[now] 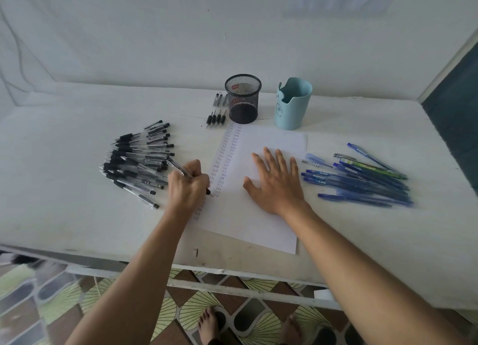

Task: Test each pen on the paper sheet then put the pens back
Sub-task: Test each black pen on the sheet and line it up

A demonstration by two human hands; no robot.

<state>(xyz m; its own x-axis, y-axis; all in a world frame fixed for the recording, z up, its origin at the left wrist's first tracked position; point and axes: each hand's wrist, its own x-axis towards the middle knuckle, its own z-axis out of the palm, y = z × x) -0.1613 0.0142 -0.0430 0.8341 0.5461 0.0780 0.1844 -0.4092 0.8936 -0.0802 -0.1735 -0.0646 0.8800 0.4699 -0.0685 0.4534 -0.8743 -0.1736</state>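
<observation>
**Pen tip at the sheet's left edge**

The paper sheet (258,223) is pinned by the right hand (274,181), which is spread flat on it. The black pen pile (134,161) is found just left of the left hand (187,187), the nearer one. One pen (178,167) is pinched in its curled fingers, slanted back-left, with the tip set on the written column.
</observation>
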